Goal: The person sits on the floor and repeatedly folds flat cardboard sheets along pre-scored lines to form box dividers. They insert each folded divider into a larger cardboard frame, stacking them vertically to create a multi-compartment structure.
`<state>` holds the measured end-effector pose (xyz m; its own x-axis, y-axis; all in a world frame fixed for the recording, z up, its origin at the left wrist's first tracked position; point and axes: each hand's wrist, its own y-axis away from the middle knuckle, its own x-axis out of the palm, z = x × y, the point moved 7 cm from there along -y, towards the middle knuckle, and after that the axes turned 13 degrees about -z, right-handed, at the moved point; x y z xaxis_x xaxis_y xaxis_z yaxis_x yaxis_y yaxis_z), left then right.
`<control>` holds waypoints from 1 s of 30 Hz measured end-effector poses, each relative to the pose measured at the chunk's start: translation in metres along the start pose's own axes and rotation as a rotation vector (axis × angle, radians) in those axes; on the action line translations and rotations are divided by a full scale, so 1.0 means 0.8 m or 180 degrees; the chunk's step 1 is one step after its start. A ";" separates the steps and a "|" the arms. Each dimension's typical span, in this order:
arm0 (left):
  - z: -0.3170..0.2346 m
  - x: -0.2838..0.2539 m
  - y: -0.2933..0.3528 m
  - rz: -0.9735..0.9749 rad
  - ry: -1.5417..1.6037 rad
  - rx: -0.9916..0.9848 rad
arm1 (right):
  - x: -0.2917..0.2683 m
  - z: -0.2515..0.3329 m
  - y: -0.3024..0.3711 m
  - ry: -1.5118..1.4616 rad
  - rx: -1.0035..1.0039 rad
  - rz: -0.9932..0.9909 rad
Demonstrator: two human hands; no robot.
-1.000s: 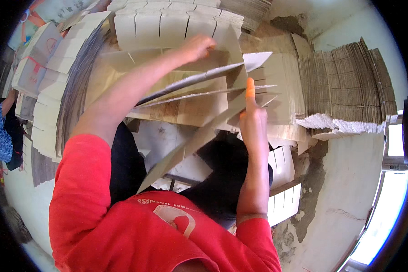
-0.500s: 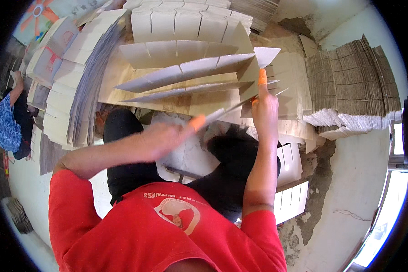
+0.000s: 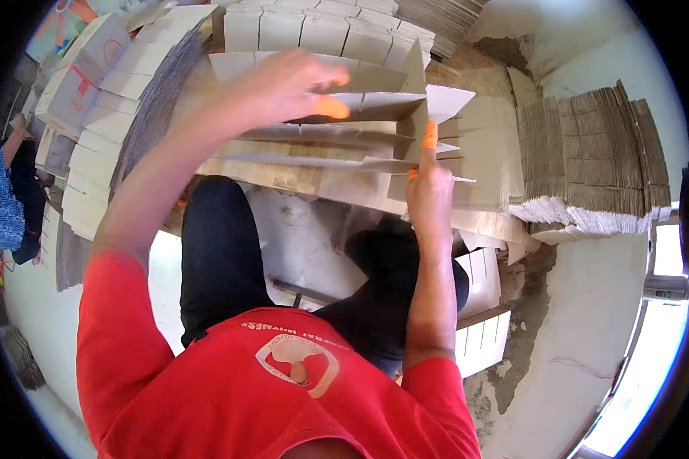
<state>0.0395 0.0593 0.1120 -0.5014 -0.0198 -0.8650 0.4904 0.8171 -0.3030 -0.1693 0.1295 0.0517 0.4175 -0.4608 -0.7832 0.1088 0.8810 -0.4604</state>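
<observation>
Several slotted cardboard divider strips (image 3: 314, 135) stand on edge side by side over the wooden board, running left to right. A crossing cardboard strip (image 3: 412, 126) meets their right ends. Near its close end my right hand (image 3: 430, 187) grips this crossing strip, the index finger in an orange finger cover stretched along it. My left hand (image 3: 287, 88), slightly blurred, is over the far standing strips with thumb and fingers apart, and nothing shows between them. Its thumb wears an orange cover too. Whether it touches a strip I cannot tell.
Stacks of slotted cardboard (image 3: 122, 115) stand at the left, with another cardboard stack (image 3: 589, 153) at the right and more cardboard strips (image 3: 321, 30) at the back. Below the wooden board (image 3: 283, 176) are my knees. Another person (image 3: 11, 195) is at the far left.
My left hand has swung away from the near strip's right end, up and over the far strips. The nearest strip now lies in line with the others, and my right hand keeps its grip.
</observation>
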 end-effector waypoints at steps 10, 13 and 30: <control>0.004 0.138 -0.082 0.0176 -0.0207 0.0626 | -0.006 0.000 -0.003 0.0057 -0.0049 0.0295; 0.016 0.135 -0.078 -0.0453 0.0148 0.0815 | 0.008 -0.009 0.000 0.0018 -0.0043 0.0254; 0.109 0.152 -0.144 0.0225 -0.0831 -0.0097 | 0.001 -0.012 -0.007 -0.0290 0.0184 0.0075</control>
<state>-0.0159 -0.0877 0.0066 -0.2638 -0.1067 -0.9587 0.4942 0.8386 -0.2293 -0.1786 0.1232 0.0498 0.5005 -0.4307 -0.7510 0.1488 0.8974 -0.4154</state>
